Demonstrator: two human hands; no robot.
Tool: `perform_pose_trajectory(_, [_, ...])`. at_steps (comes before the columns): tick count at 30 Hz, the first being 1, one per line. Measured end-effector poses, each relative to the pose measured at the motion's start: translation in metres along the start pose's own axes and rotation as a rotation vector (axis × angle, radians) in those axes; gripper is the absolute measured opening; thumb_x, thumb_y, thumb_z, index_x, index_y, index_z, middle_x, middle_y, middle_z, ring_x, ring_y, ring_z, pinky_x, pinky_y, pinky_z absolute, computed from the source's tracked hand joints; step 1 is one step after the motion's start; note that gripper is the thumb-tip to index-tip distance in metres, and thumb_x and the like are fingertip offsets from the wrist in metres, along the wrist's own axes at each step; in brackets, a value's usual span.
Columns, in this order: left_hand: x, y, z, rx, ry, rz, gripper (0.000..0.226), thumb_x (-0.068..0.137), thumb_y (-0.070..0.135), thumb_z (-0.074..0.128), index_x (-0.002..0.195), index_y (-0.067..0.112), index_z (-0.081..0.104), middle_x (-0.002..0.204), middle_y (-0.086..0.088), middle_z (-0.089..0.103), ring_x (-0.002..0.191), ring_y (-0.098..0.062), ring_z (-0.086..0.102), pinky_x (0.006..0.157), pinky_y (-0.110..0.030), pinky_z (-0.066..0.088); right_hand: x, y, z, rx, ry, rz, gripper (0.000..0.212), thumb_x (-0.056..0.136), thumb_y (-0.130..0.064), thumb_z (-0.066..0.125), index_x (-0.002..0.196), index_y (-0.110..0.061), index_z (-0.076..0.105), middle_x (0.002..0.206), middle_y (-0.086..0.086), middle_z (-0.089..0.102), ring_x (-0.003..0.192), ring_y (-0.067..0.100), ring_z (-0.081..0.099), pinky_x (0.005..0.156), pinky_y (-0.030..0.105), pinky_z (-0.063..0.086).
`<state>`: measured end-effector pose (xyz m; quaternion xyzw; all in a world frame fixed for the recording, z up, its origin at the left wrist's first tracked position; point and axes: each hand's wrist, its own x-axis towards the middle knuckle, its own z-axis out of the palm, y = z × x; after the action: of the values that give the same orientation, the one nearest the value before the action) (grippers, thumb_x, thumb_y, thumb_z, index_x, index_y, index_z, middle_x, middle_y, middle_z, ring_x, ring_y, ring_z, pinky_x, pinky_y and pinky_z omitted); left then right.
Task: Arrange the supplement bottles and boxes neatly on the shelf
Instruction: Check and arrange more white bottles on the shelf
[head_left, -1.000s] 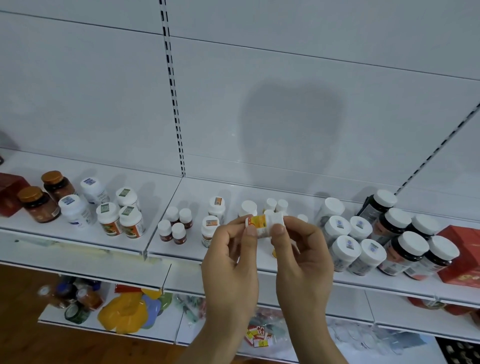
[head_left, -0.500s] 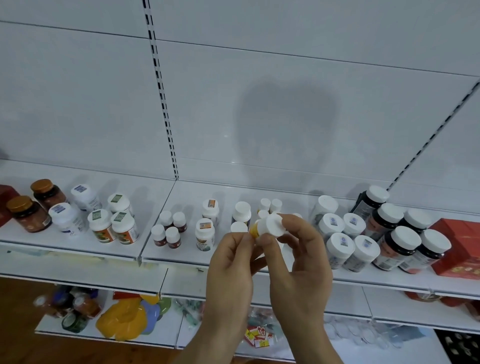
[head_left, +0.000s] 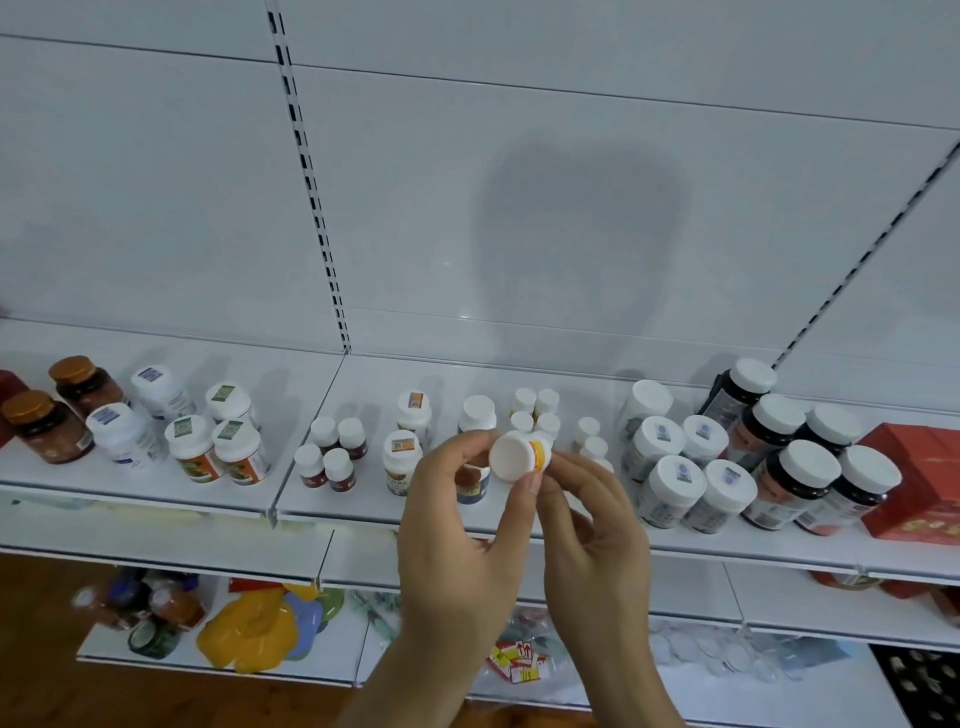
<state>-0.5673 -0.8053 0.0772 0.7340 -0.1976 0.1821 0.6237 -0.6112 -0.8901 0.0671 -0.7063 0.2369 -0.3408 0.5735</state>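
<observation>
A small white-capped bottle with a yellow and orange label (head_left: 519, 456) is held in front of the white shelf (head_left: 291, 499), its cap turned toward me. My left hand (head_left: 457, 535) pinches it from the left and my right hand (head_left: 587, 519) pinches it from the right and below. Behind my hands stand several small white bottles (head_left: 535, 410) and two taller labelled bottles (head_left: 402, 460). My hands hide part of a blue-labelled bottle (head_left: 474, 486).
Brown jars with gold lids (head_left: 49, 426) and white bottles (head_left: 208, 436) stand at the left. Dark bottles with white caps (head_left: 800, 478) and a red box (head_left: 919, 483) crowd the right. A lower shelf holds jars and coloured packets (head_left: 254, 629).
The bottle has been turned from lying sideways to cap-first toward me, and both hands have shifted slightly with it. The camera view has drifted to the right.
</observation>
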Motion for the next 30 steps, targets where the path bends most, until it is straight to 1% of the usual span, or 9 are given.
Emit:
perform_pose_trajectory(3, [-0.001,-0.005,0.002,0.019,-0.027,0.043,0.044,0.083,0.037,0.075,0.121,0.032,0.055,0.116,0.033,0.056,0.105,-0.008,0.061,0.085,-0.011,0.048,0.000,-0.002,-0.003,0.024,-0.005,0.010,0.025,0.096,-0.011,0.064,0.098,-0.033,0.077,0.111,-0.011,0.070,0.106,0.010,0.066,0.082,0.028,0.056])
perform_pose_trajectory(7, [-0.001,-0.011,0.001,0.028,-0.062,0.043,0.043,0.085,0.039,0.071,0.124,0.035,0.052,0.117,0.025,0.060,0.106,-0.009,0.062,0.085,-0.010,0.048,0.005,-0.008,-0.008,0.078,-0.059,0.087,0.029,0.097,-0.011,0.061,0.100,-0.035,0.076,0.102,-0.011,0.075,0.100,0.011,0.069,0.085,0.031,0.056])
perform_pose_trajectory(12, [-0.006,-0.031,0.000,0.124,-0.189,0.018,0.044,0.092,0.043,0.066,0.132,0.037,0.049,0.115,0.024,0.061,0.107,0.004,0.058,0.089,-0.004,0.042,0.024,-0.011,-0.021,0.065,-0.133,0.106,0.015,0.095,-0.016,0.066,0.097,-0.026,0.077,0.095,-0.009,0.077,0.091,0.010,0.070,0.084,0.031,0.056])
perform_pose_trajectory(14, [-0.009,-0.039,0.000,0.171,-0.230,0.024,0.046,0.089,0.049,0.059,0.132,0.038,0.048,0.113,0.030,0.056,0.106,0.010,0.055,0.088,-0.001,0.041,0.034,-0.010,-0.027,-0.061,-0.216,0.047,0.009,0.090,-0.022,0.072,0.091,-0.030,0.074,0.095,-0.016,0.075,0.091,0.009,0.069,0.081,0.025,0.054])
perform_pose_trajectory(16, [-0.011,-0.043,0.000,0.196,-0.280,-0.038,0.045,0.086,0.052,0.057,0.129,0.045,0.047,0.111,0.031,0.055,0.104,0.008,0.056,0.086,-0.003,0.043,0.043,-0.007,-0.032,-0.254,-0.284,-0.029,0.007,0.085,-0.030,0.077,0.085,-0.035,0.071,0.092,-0.025,0.071,0.089,0.004,0.064,0.076,0.014,0.049])
perform_pose_trajectory(19, [-0.013,-0.049,0.003,0.246,-0.402,-0.214,0.046,0.084,0.053,0.053,0.129,0.046,0.045,0.119,0.022,0.060,0.107,-0.006,0.060,0.094,-0.023,0.052,0.054,0.003,-0.035,-0.520,-0.306,-0.274,0.010,0.080,-0.032,0.081,0.081,-0.034,0.071,0.085,-0.026,0.068,0.088,0.001,0.060,0.073,0.010,0.045])
perform_pose_trajectory(21, [-0.013,-0.059,0.004,0.352,-0.480,-0.260,0.047,0.090,0.052,0.055,0.135,0.040,0.046,0.131,0.019,0.059,0.116,-0.009,0.059,0.100,-0.026,0.048,0.060,0.019,-0.030,-0.625,-0.272,-0.442,0.009,0.080,-0.026,0.084,0.081,-0.024,0.075,0.085,-0.020,0.070,0.087,0.005,0.060,0.073,0.019,0.049])
perform_pose_trajectory(25, [-0.021,-0.086,0.011,0.611,-0.639,-0.236,0.049,0.100,0.047,0.049,0.146,0.034,0.042,0.148,0.011,0.049,0.132,-0.008,0.049,0.109,-0.024,0.038,0.071,0.064,-0.015,-0.722,-0.178,-0.597,0.012,0.080,-0.021,0.082,0.079,-0.014,0.073,0.084,-0.008,0.073,0.088,0.020,0.061,0.071,0.030,0.051])
perform_pose_trajectory(30, [-0.037,-0.116,0.019,0.802,-0.785,-0.098,0.051,0.101,0.045,0.045,0.147,0.022,0.045,0.150,0.001,0.048,0.139,-0.017,0.043,0.117,-0.031,0.030,0.083,0.105,-0.002,-0.813,-0.258,-0.690,0.013,0.079,-0.022,0.080,0.079,-0.011,0.073,0.079,-0.003,0.072,0.088,0.029,0.063,0.070,0.039,0.052])
